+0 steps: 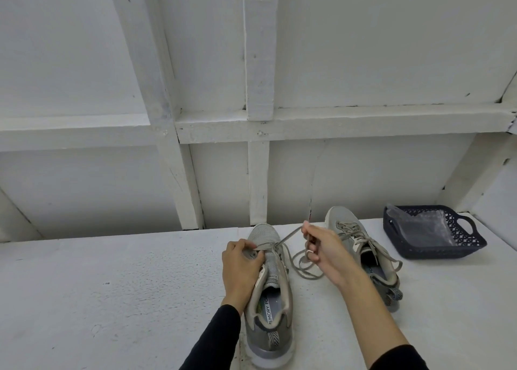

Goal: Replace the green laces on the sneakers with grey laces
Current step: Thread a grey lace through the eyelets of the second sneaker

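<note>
Near table's front edge, my left hand (242, 263) pins sneaker (270, 291) at its eyelets; right hand (321, 246) pinches grey lace (288, 236) taut. Lace soft, limp, light: grip near tip for threading. Second sneaker (361, 246) toward right edge.

White painted surface (112, 285), rough texture, set against a white wall. Directly on it: near grey sneaker (270, 299), heel toward the camera; second grey sneaker (363, 246) just right and further back, laced; dark blue plastic basket (436, 232) at far right, clear plastic bag (419, 224) inside.
</note>
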